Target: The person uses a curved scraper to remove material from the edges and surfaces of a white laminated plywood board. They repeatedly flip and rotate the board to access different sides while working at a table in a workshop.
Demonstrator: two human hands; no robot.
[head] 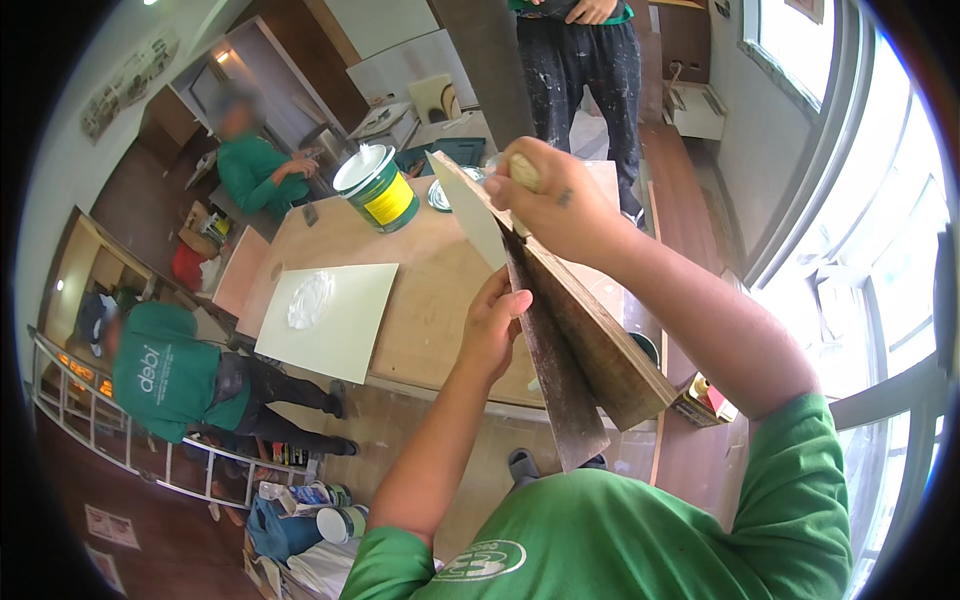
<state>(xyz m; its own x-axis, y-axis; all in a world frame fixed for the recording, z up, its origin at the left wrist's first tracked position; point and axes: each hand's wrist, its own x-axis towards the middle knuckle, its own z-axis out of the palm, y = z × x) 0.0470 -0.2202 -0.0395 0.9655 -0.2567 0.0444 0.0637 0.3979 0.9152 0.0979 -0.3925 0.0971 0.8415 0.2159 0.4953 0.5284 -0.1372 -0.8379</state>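
Note:
My right hand (562, 206) is closed around the pale handle (525, 174) of a hand tool; its working end is at the gap between two boards and mostly hidden. One piece is a plywood board (611, 330) with a layered edge. Alongside it a thin dark-brown panel (555, 382) splays apart at the lower end, making a narrow V. My left hand (495, 326) grips this thin panel by its edge, thumb on the brown face. A pale cream face (469, 206) shows on the far side of the pieces. Both are held tilted above a wooden worktable (427, 300).
On the worktable stand an open green bucket (379, 191) of white compound and a cream board (360, 322) bearing a white smear (311, 300). A person in spattered trousers (581, 75) stands opposite. Two co-workers (259, 169) are at left, near a metal ladder (202, 480). A box (705, 401) sits right.

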